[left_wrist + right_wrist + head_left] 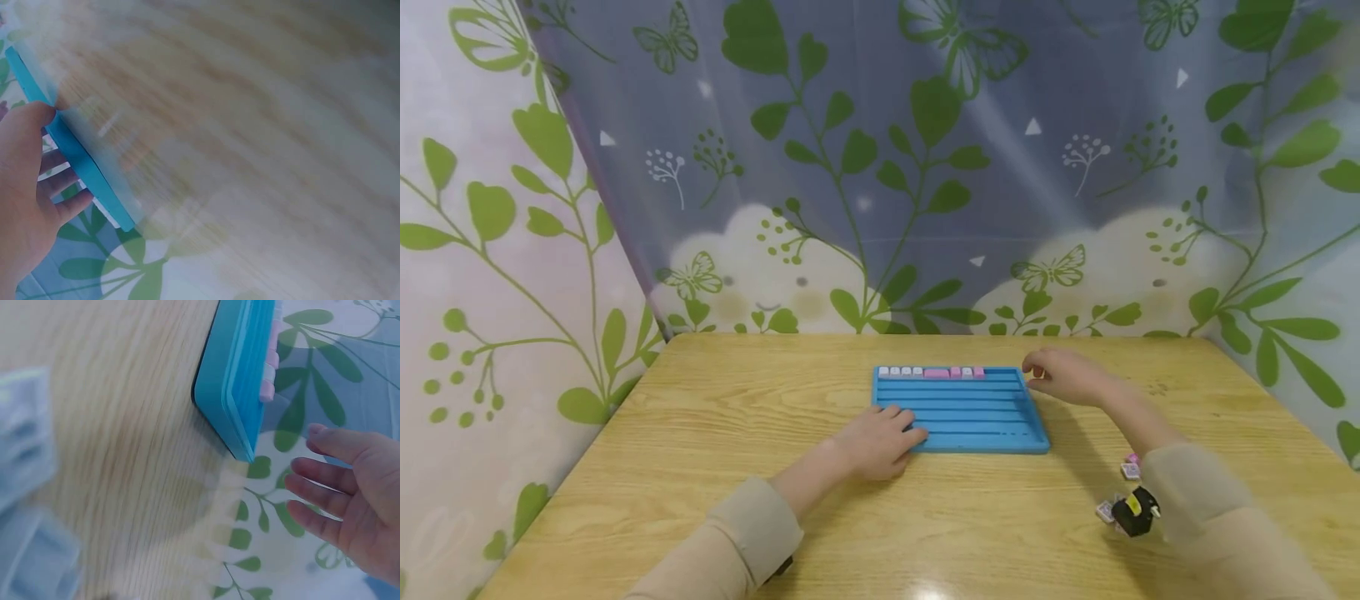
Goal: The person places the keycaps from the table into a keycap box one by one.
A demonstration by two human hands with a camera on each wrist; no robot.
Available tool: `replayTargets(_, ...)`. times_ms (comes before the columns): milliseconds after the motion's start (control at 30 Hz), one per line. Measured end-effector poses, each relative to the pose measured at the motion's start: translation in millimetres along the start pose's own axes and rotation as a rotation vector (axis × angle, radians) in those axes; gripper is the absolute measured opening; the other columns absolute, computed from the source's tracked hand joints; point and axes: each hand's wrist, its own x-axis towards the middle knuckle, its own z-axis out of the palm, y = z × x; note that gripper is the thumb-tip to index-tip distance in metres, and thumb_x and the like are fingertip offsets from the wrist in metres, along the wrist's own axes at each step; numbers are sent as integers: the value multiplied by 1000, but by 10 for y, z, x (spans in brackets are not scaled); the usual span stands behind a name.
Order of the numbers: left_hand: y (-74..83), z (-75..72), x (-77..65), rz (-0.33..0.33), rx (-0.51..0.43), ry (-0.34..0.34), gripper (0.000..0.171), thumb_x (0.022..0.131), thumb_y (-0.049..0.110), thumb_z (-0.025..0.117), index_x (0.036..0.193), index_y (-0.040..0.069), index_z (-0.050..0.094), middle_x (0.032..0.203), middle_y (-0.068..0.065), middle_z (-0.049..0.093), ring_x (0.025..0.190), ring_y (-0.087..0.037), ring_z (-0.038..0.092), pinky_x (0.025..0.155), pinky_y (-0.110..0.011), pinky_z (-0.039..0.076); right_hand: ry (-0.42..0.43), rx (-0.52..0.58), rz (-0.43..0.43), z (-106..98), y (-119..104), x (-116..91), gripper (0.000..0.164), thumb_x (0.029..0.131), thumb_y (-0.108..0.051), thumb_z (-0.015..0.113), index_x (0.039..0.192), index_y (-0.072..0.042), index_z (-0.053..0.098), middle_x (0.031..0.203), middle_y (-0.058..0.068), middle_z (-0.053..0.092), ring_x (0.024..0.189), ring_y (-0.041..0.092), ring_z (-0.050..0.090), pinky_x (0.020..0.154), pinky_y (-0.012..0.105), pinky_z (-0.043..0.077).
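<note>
A blue keycap tray (962,408) with raised ridges lies on the wooden table. Along its back row sits a line of white and pink keycaps (936,374). At the tray's front left corner my left hand (876,442) grips the edge, thumb on the front side and fingers over the left. In the left wrist view the same hand (31,175) has its thumb and fingers around the blue rim. Beside the back right corner hovers my right hand (1067,377), its fingers loosely bent. The right wrist view shows nothing between that hand's fingers (319,494).
Loose keycaps (1131,471) lie on the table (760,383) near the right sleeve, and more keycaps (1105,511) lie by the black wrist camera (1137,512). Behind the table hangs a leaf-patterned cloth (880,167).
</note>
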Motion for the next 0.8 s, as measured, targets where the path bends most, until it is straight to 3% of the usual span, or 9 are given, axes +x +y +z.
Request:
replayTargets(233,-1,-5,-3,4,9,2,38,97,34,42,134,22,47,118,-2,52,107,-19,49,89,-35,43,-64,30,16,-75,57,-298,18,85,-6,64,99,6,63,88,9,62,80,24,58,71,40,48)
replayTargets(533,-5,-12,-8,10,7,13,38,98,34,42,133,22,48,116,-2,52,105,-19,50,88,-35,43,-182,88,139,-92,173,-727,24,82,-16,68,98,2,62,90,9,60,81,26,57,68,42,47)
replayTargets(667,-2,-15,-13,12,8,13,37,98,34,42,132,22,48,116,-2,52,105,-19,50,88,-35,43,-267,148,272,-77,216,-890,32,82,-20,69,103,1,59,93,16,57,65,20,54,50,36,45)
replayTargets(800,-3,-9,-15,8,4,13,37,98,34,42,132,22,48,117,-2,52,106,-19,49,88,-35,43,-366,262,455,-65,202,-997,43,81,-23,70,114,-1,53,76,11,54,57,17,47,45,32,42)
